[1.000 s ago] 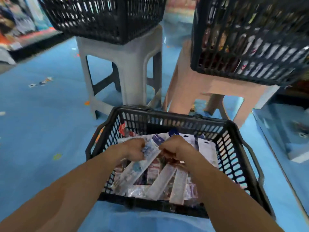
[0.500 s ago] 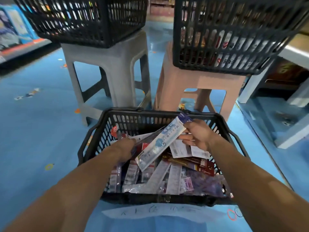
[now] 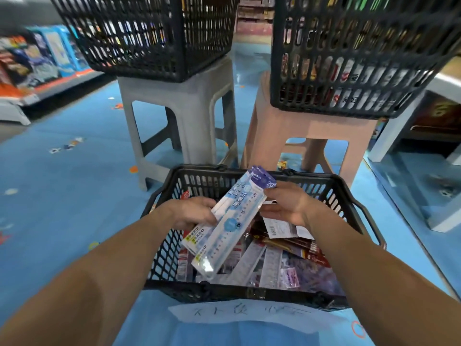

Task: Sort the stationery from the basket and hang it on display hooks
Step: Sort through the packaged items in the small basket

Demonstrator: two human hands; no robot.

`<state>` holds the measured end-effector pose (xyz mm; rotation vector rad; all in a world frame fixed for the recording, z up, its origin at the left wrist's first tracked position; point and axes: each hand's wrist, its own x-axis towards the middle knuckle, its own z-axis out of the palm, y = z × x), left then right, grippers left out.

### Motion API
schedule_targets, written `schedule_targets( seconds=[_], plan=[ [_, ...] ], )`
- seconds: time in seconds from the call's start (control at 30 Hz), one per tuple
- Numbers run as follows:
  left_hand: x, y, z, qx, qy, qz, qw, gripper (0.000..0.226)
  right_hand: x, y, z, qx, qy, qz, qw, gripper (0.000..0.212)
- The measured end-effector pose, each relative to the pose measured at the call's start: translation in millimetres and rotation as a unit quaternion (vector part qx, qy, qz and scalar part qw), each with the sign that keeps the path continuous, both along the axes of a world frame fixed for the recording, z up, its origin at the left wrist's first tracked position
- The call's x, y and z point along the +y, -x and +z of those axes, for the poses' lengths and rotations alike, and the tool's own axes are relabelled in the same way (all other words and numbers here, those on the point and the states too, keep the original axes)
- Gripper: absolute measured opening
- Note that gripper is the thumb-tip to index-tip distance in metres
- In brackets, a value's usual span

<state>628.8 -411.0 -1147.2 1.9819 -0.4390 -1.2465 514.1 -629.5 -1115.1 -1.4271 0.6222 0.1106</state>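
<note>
A black plastic basket [image 3: 344, 193] sits on the blue floor in front of me, filled with packaged stationery [image 3: 272, 263]: rulers, pencils and small packs. Above it I hold a bundle of packaged rulers [image 3: 232, 221], white and pale blue with a dark blue header, slanting from lower left to upper right. My left hand [image 3: 197, 212] grips the bundle at its left side near the middle. My right hand [image 3: 287, 204] pinches the upper header end.
Two more black baskets stand on stools beyond: one [image 3: 149, 33] on a grey stool [image 3: 184, 116], one holding goods [image 3: 354, 58] on a pink stool [image 3: 314, 136]. Shelves [image 3: 30, 63] line the far left, a white fixture [image 3: 424, 176] the right. A handwritten paper label [image 3: 239, 313] lies by the basket.
The rulers have been lifted out of the basket and gathered into a bundle held by both hands. My head has tilted up, showing more of the stools and upper baskets.
</note>
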Motion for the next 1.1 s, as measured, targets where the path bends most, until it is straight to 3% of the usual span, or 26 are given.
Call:
schedule_targets(
  seconds=[0.23, 0.47, 0.63, 0.73, 0.87, 1.1],
  plan=[
    [-7.6, 2.6, 7.7, 0.098, 0.053, 0.031, 0.993, 0.065, 4.7, -6.3, 1.9, -0.025, -0.042, -0.077, 0.996, 0.02],
    [-25.3, 14.5, 17.3, 0.113, 0.044, 0.051, 0.991, 0.05, 3.6, -8.7, 2.9, -0.072, -0.059, -0.131, 0.987, 0.012],
    [-32.9, 25.2, 15.2, 0.026, 0.052, 0.024, 0.998, 0.025, 5.9, -12.7, -3.5, -0.063, -0.045, -0.169, 0.983, 0.02],
    [-35.5, 27.9, 16.1, 0.013, 0.065, 0.035, 0.997, 0.022, 7.8, -9.4, -5.1, -0.044, -0.018, -0.119, 0.992, 0.032],
    [-37.5, 27.6, 12.6, 0.019, 0.073, 0.032, 0.997, 0.018, 13.2, -3.4, -2.5, -0.05, -0.004, -0.039, 0.998, 0.007],
    [-36.5, 32.7, 21.3, 0.086, 0.083, 0.042, 0.992, 0.013, 15.3, -5.7, -4.7, -0.064, 0.029, -0.071, 0.995, 0.013]
  ],
)
